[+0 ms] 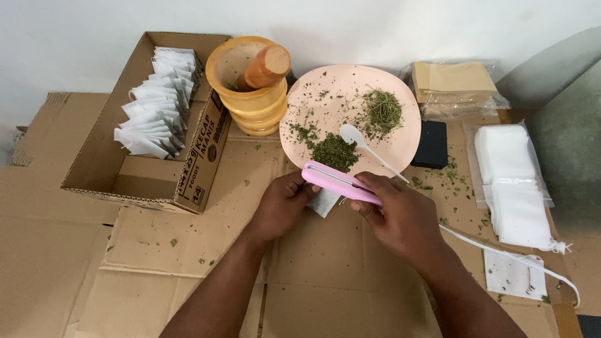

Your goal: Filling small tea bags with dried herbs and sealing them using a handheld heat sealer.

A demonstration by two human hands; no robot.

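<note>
The pink sealer (338,182) lies across both hands, its long axis running from upper left to lower right, just before the near rim of the pink plate (400,147). The right hand (400,219) is closed around its right end and presses it together. The left hand (282,203) pinches the small white sachet (324,201) from the left; the sachet's top edge sits inside the sealer, the rest hangs below it, between the two hands, near the middle of the cardboard floor cover (188,250).

I see a pink sealer (341,183), a white pouch (324,201), a peach plate (400,147) of green herbs (335,151), and a yellow-orange mortar (250,100).
</note>
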